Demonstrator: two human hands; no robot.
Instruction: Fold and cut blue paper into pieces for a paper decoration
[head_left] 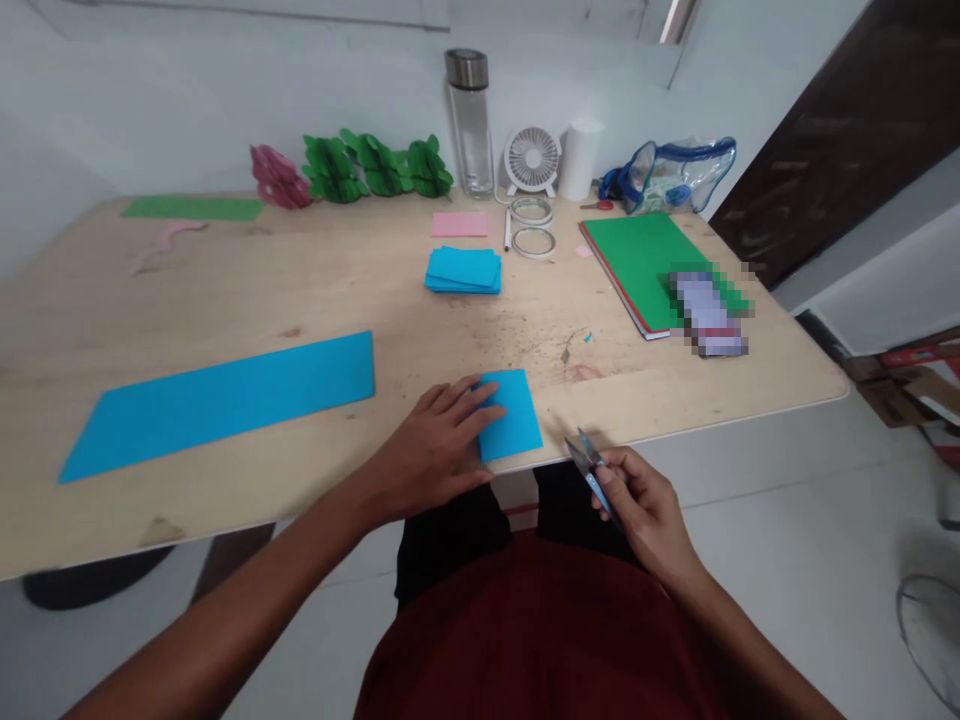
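Note:
A piece of blue paper (513, 418) lies at the table's front edge. My left hand (442, 440) rests on its left side, fingers stretched out and flat. Just right of it, past the table edge, my right hand (642, 500) is closed round a pair of thread snips (591, 470). Their two blades stand apart and point up and left toward the paper. A long blue paper strip (232, 400) lies left of my left hand. Farther back is a stack of cut blue paper pieces (463, 271).
Along the wall stand green paper shapes (375, 165), a pink one (279, 178), a glass bottle (472, 130), a small fan (532, 160) and a clear pouch (682, 175). Tape rolls (533, 242) and pink paper (459, 224) lie before them. Green sheets (637, 265) are at right.

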